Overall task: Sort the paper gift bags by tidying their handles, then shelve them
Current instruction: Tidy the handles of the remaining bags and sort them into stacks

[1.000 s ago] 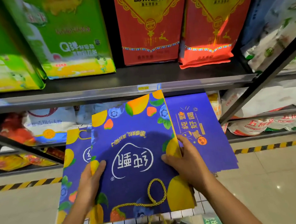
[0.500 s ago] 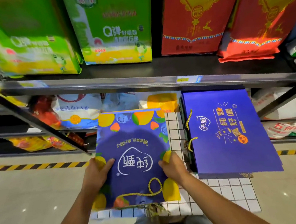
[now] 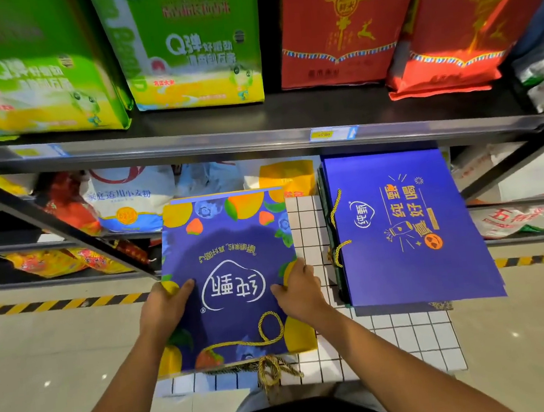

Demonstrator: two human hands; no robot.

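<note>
A flat stack of blue gift bags with fruit print (image 3: 227, 243) lies on a white gridded surface (image 3: 406, 335) in front of me. My left hand (image 3: 162, 307) grips its left edge, thumb on top. My right hand (image 3: 300, 291) grips its right edge the same way. A gold rope handle (image 3: 269, 330) curls over the top bag's near end, and more rope handles (image 3: 273, 370) hang out below the stack. To the right lies a second stack of plain blue gift bags (image 3: 409, 235) with their gold handles (image 3: 336, 233) at the left side.
A metal shelf edge (image 3: 257, 140) runs across above, carrying green rice bags (image 3: 182, 48) and red rice bags (image 3: 339, 26). A dark slanted shelf post (image 3: 60, 226) stands left. Flour sacks (image 3: 127, 199) sit behind. Yellow-black floor tape (image 3: 57, 305) runs along the tiled floor.
The fruit-print bags have come down from a tilted hold onto the gridded surface, squared up left of the plain blue stack. Both hands stayed on the bags' side edges.
</note>
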